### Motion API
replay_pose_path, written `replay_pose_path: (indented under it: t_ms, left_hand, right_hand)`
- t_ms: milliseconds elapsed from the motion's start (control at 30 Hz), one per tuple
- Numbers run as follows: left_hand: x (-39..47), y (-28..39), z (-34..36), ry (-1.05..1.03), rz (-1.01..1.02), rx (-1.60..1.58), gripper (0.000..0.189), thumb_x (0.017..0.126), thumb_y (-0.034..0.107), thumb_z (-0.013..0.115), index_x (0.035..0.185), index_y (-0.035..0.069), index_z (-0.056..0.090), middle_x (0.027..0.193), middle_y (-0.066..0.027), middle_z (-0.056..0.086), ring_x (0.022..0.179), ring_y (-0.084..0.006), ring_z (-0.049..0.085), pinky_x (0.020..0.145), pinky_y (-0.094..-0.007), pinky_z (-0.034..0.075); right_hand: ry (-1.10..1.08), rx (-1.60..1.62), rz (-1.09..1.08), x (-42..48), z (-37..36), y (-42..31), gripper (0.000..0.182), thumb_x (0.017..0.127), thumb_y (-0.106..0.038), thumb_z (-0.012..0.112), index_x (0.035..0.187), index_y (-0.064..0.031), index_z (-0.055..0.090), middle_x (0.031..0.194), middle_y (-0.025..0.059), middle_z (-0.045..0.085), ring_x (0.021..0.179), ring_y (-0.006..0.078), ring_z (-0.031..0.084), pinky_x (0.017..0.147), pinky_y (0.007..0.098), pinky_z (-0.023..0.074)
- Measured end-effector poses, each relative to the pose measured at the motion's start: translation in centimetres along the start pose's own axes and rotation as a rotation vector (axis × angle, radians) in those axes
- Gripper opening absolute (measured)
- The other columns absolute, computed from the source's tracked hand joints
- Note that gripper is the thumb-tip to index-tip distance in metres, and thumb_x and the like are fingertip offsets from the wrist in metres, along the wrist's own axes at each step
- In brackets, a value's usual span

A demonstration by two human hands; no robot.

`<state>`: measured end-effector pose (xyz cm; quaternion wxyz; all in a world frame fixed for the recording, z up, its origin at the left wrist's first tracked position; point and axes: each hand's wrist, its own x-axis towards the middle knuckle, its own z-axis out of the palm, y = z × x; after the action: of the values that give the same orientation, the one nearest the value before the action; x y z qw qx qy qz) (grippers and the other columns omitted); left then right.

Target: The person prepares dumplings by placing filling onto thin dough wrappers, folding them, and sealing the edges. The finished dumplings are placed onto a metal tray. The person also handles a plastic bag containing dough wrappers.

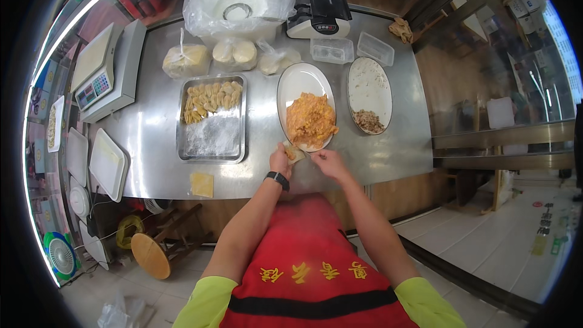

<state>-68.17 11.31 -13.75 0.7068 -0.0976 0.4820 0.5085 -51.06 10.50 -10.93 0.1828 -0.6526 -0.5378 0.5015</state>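
Observation:
My left hand (281,162) holds a square dough wrapper (297,155) with some orange filling on it, at the near edge of an oval white plate (298,77). A mound of orange minced filling (309,120) covers the plate's near half. My right hand (326,160) pinches a thin utensil, its kind too small to tell, beside the wrapper. To the left, a metal tray (245,118) bears rows of folded dumplings (214,96) and white flour (212,136). A stack of yellow wrappers (202,184) lies near the table's front edge.
A second oval plate (370,82) with brown filling lies at right, beyond it plastic containers (331,50). Bagged wrappers (186,60), a plastic-lined flour tub (239,4) and a black-and-white machine (319,13) stand behind. A digital scale (98,73) and white trays (108,164) are at left.

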Motion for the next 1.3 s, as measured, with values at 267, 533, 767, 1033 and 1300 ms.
replay_pose_path:
  t_ms: [267, 533, 767, 1033, 1300]
  left_hand:
    - [-0.5, 0.5, -1.3, -0.007, -0.038, -0.007, 0.042, 0.101, 0.033, 0.037, 0.120, -0.003, 0.046, 0.113, -0.0154, 0.058, 0.100, -0.0301, 0.060, 0.085, -0.0432, 0.051]
    - [0.1, 0.1, -1.5, -0.054, -0.073, -0.107, 0.039, 0.101, 0.030, 0.035, 0.119, -0.004, 0.046, 0.116, -0.0171, 0.058, 0.104, -0.0307, 0.059, 0.088, -0.0451, 0.050]
    - [-0.7, 0.4, -2.5, -0.048, -0.049, -0.076, 0.043, 0.101, 0.032, 0.034, 0.120, -0.004, 0.047, 0.117, -0.0159, 0.058, 0.106, -0.0294, 0.059, 0.092, -0.0427, 0.048]
    - [-2.5, 2.7, -1.2, -0.133, -0.042, -0.042, 0.044, 0.101, 0.032, 0.034, 0.122, -0.005, 0.047, 0.120, -0.0163, 0.057, 0.106, -0.0303, 0.059, 0.093, -0.0421, 0.047]
    - [-3.1, 4.7, 1.2, -0.261, -0.046, -0.015, 0.044, 0.101, 0.032, 0.034, 0.123, -0.005, 0.046, 0.121, -0.0157, 0.057, 0.109, -0.0291, 0.058, 0.096, -0.0403, 0.046]
  right_hand:
    - [0.066, 0.055, -0.134, -5.1, 3.0, -0.6, 0.024, 0.088, -0.019, 0.064, 0.101, 0.0007, 0.067, 0.076, 0.0023, 0.065, 0.066, 0.0073, 0.056, 0.061, 0.0230, 0.0456]
    - [0.145, 0.089, -0.108, -2.2, 2.0, 0.1, 0.023, 0.089, -0.018, 0.062, 0.101, 0.0010, 0.067, 0.075, 0.0019, 0.065, 0.067, 0.0071, 0.057, 0.061, 0.0227, 0.0456]
    - [-0.005, 0.203, -0.119, -5.0, 3.2, -0.9, 0.023, 0.089, -0.018, 0.062, 0.101, 0.0005, 0.067, 0.077, -0.0007, 0.064, 0.066, 0.0062, 0.054, 0.060, 0.0224, 0.0443]
    - [-0.038, 0.408, 0.009, -3.8, 1.0, -1.9, 0.019, 0.090, -0.021, 0.061, 0.098, -0.0053, 0.066, 0.071, -0.0026, 0.057, 0.053, 0.0035, 0.045, 0.047, 0.0192, 0.0352]
    - [0.124, 0.785, 0.466, -2.3, -2.1, -1.5, 0.015, 0.091, -0.026, 0.060, 0.094, -0.0115, 0.063, 0.064, -0.0028, 0.050, 0.040, 0.0029, 0.032, 0.035, 0.0215, 0.0193]
